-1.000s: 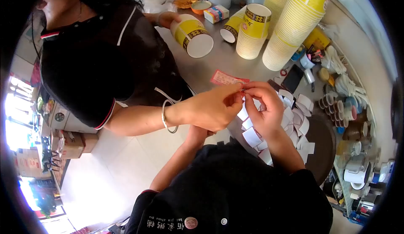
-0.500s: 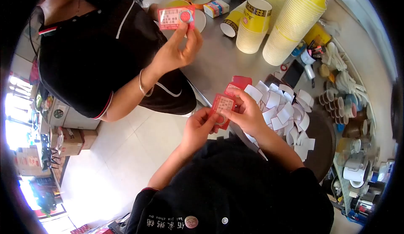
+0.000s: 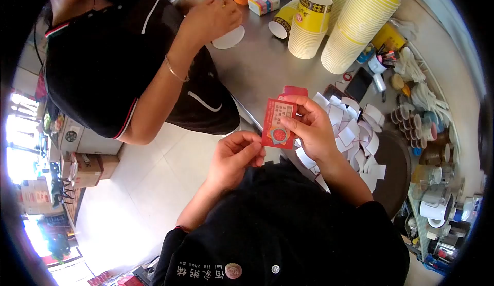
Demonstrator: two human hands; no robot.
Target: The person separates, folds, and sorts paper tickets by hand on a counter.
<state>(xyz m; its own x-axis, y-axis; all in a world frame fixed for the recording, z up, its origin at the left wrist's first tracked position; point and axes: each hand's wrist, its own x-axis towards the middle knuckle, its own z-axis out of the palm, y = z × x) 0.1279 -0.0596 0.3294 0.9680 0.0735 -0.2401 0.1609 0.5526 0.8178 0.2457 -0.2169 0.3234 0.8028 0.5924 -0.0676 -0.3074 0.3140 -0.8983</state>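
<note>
My right hand [image 3: 315,127] grips a red printed card [image 3: 280,116] with a round emblem, its thumb across the front. Behind its fingers shows a second red piece [image 3: 295,91], partly covered. On the card's lower left corner, the thumb and forefinger of my left hand [image 3: 235,158] are pinched together; the other fingers curl in. Close beside my right hand lies a loose heap of white paper pieces [image 3: 355,137] with dark edges.
A co-worker's hand [image 3: 213,22] is above a white lid-like disc [image 3: 229,38] at the metal table [image 3: 252,70]. Tall stacks of yellow paper cups [image 3: 360,29] stand at the back. A phone [image 3: 358,87] and a shelf of cups [image 3: 406,121] are on the right.
The card has turned more upright and toward me in my right hand. My left hand has slid left to its corner. The co-worker's hand moved up, and its red card is out of sight.
</note>
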